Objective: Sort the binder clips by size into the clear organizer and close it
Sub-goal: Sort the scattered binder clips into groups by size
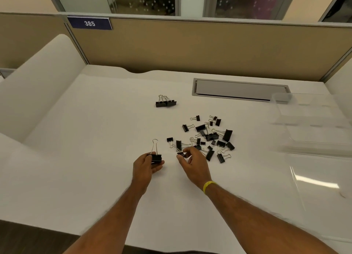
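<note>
A pile of black binder clips (208, 137) of mixed sizes lies on the white desk, right of centre. Two large clips (165, 101) sit apart, farther back. My left hand (145, 165) holds a large binder clip (156, 155) with its wire handle pointing up. My right hand (192, 163) pinches a smaller clip (181, 153) at the near left edge of the pile. The clear organizer (312, 120) lies open at the right, its lid (320, 183) spread toward me.
A grey cable hatch (240, 89) is set into the desk behind the pile. A tan partition (190, 47) with a "385" sign (89, 23) closes the back. A pale curved panel (38, 86) rises at the left.
</note>
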A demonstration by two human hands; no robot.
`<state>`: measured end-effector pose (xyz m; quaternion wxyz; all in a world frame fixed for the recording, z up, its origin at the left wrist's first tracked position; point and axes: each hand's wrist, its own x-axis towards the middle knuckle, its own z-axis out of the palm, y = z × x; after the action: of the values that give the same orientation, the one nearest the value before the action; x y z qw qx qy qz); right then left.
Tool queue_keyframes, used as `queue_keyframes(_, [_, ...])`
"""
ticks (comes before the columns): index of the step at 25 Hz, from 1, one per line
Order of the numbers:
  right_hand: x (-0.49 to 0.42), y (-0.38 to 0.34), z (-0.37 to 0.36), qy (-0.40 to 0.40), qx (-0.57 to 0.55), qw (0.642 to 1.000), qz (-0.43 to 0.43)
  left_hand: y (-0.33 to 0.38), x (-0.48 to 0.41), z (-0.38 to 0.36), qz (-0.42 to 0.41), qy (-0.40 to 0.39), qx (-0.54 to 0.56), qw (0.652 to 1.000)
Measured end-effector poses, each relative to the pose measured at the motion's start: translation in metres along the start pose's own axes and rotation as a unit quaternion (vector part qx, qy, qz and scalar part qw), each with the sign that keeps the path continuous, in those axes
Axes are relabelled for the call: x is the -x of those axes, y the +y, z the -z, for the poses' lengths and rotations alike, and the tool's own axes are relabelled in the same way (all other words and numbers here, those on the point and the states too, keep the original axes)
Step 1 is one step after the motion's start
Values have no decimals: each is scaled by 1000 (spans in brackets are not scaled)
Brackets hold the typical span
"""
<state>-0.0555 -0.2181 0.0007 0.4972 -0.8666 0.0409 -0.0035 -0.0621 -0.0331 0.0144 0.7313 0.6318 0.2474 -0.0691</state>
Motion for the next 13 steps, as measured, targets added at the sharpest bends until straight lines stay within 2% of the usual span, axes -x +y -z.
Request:
queue_keyframes(3, [-14, -14, -11, 2, 14, 1000, 6, 5, -10, 8, -11, 15, 0, 1000])
queue_keyframes(6, [-40, -34, -40, 38, 42, 998, -1, 15, -34, 27, -16, 7, -3, 1000])
queue_keyframes(13, [-95, -62, -90, 46, 157, 986, -12, 46, -90, 63, -29, 7, -64, 997])
